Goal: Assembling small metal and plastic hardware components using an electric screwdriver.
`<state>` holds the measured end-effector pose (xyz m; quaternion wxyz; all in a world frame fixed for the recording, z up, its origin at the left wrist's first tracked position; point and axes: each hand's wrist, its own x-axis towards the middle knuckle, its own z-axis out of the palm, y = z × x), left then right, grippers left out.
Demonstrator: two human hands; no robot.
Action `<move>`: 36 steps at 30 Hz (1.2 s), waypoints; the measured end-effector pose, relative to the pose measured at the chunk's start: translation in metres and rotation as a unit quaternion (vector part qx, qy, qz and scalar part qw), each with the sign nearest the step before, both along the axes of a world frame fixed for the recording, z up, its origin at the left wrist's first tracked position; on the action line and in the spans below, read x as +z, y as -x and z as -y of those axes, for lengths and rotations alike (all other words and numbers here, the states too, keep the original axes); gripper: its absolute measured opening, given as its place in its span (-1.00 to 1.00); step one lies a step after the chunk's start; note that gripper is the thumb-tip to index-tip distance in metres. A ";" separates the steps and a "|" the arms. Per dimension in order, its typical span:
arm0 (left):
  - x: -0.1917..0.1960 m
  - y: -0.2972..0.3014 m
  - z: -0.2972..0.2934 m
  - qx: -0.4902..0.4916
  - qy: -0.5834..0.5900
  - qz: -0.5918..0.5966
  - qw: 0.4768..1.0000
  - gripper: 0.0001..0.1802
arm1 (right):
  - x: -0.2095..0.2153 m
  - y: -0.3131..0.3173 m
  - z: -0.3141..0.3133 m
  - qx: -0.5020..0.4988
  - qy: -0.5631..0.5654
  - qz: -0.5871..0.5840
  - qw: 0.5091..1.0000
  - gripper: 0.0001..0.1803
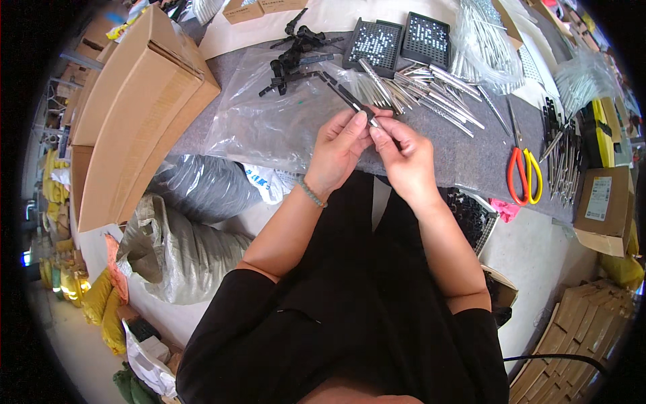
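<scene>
My left hand (338, 148) and my right hand (402, 156) meet above the grey table edge. Together they pinch a thin black and silver rod-shaped part (350, 99) that points up and to the left. The left fingers grip its lower end, and the right fingertips touch the same end from the other side. A beaded bracelet (311, 193) sits on my left wrist. Just beyond the hands lies a loose pile of silver metal rods (431, 94) on the grey table (471, 158).
Black plastic clips (293, 54) lie on a clear plastic sheet (262, 121). Two black grid trays (400, 42) stand behind the rods. Orange and yellow scissors (523, 172) lie right. A large cardboard box (128, 108) stands left, bags below it.
</scene>
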<state>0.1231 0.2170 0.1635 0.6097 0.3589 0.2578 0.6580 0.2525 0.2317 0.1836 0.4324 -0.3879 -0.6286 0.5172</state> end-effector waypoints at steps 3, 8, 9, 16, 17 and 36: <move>-0.002 -0.008 0.014 0.036 0.043 -0.035 0.998 -0.71 | -0.004 0.002 0.010 -0.082 -0.102 0.125 0.984 -0.83; 0.002 0.008 0.007 -0.062 0.013 0.013 0.998 -0.65 | 0.022 -0.009 -0.013 0.143 0.176 0.037 0.973 -0.75; 0.005 0.008 0.006 -0.069 0.016 0.016 0.997 -0.64 | 0.030 -0.011 -0.015 0.164 0.234 -0.004 0.958 -0.74; -0.004 0.003 0.004 -0.012 -0.012 0.014 1.000 -0.66 | 0.009 0.006 0.001 -0.048 -0.137 0.137 0.980 -0.78; -0.006 0.003 0.003 -0.005 -0.024 0.017 1.000 -0.67 | 0.009 0.009 0.003 -0.086 -0.209 0.186 0.956 -0.78; -0.009 0.003 0.006 0.033 -0.032 0.023 0.999 -0.67 | 0.016 0.009 0.010 -0.104 -0.327 0.347 0.873 -0.75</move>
